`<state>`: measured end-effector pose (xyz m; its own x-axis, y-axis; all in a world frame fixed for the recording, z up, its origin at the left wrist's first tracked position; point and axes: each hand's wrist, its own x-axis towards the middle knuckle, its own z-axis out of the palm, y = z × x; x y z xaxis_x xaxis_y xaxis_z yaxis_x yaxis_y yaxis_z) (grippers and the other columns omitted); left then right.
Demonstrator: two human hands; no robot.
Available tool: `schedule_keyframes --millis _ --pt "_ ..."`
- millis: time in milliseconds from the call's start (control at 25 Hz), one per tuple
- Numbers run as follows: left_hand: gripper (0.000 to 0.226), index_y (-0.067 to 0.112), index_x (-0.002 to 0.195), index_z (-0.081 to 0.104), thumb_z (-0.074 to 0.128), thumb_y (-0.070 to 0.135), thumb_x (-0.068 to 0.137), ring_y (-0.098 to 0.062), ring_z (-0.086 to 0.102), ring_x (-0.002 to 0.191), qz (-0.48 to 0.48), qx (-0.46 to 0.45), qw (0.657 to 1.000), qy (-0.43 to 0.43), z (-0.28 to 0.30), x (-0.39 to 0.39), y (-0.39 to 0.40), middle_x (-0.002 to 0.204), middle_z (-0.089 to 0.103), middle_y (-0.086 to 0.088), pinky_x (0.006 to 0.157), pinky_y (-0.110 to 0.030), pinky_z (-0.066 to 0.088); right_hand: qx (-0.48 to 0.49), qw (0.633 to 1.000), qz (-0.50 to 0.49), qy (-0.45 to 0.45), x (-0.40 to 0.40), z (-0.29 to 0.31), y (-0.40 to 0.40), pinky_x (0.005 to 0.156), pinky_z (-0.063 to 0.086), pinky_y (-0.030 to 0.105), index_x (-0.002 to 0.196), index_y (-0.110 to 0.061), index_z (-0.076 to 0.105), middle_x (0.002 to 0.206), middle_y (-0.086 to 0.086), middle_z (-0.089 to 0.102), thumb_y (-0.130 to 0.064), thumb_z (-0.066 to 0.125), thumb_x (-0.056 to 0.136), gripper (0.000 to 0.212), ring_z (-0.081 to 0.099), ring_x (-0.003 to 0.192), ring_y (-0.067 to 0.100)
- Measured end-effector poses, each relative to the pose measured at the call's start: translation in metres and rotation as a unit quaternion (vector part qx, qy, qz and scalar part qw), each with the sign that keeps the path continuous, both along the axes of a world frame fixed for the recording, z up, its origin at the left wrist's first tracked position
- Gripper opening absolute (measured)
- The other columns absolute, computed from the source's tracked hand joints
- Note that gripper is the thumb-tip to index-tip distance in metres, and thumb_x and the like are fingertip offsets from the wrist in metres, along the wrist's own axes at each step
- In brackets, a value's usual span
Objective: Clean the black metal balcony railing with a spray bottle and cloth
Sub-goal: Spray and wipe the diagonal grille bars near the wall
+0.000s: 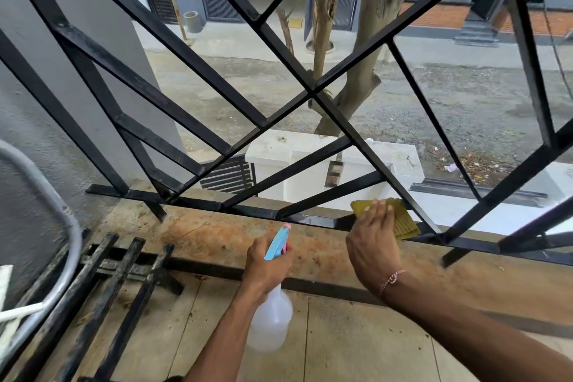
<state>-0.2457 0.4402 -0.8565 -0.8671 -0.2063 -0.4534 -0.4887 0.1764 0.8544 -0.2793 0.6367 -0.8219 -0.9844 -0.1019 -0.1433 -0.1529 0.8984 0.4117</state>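
From the head view: pressed a yellow-green cloth (403, 220) against the bottom rail of the black railing (313, 91) with the right hand (373, 240), fingers spread flat over it. Gripped the spray bottle (273, 316) by the neck in the left hand (266, 267), fingers curled round it, blue nozzle aimed at the rail. Crowded close by: rust-stained ledge (217, 234) underneath, loose black bars (102, 285) lying at left, grey hose (62, 211) looping beside them. Beyond the bars, tree trunks (369, 49) and street (465, 96) below.
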Motion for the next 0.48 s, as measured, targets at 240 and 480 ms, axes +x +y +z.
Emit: schedule_keyframes --millis 240,480 --pt "0.018 0.015 0.105 0.065 0.072 0.019 0.090 -0.014 0.059 0.075 0.018 0.002 1.000 0.021 0.012 0.001 0.005 0.093 0.061 -0.010 0.058 -0.026 0.056 -0.190 0.977 0.063 -0.068 -0.021 -0.059 -0.079 0.125 0.009 0.052 0.157 0.003 0.011 0.162 0.029 0.013 -0.014 0.038 0.105 0.060 0.008 0.152 0.042" --pt "0.022 0.027 0.105 0.050 0.070 0.022 0.096 -0.016 0.058 0.078 0.051 -0.002 0.998 0.040 0.023 0.006 -0.011 0.097 0.057 -0.010 0.065 -0.030 0.055 -0.235 0.946 0.221 -0.031 -0.024 -0.059 -0.065 0.115 -0.013 0.032 0.160 -0.009 0.006 0.168 0.013 -0.001 0.000 0.043 0.100 0.072 -0.002 0.155 0.029"
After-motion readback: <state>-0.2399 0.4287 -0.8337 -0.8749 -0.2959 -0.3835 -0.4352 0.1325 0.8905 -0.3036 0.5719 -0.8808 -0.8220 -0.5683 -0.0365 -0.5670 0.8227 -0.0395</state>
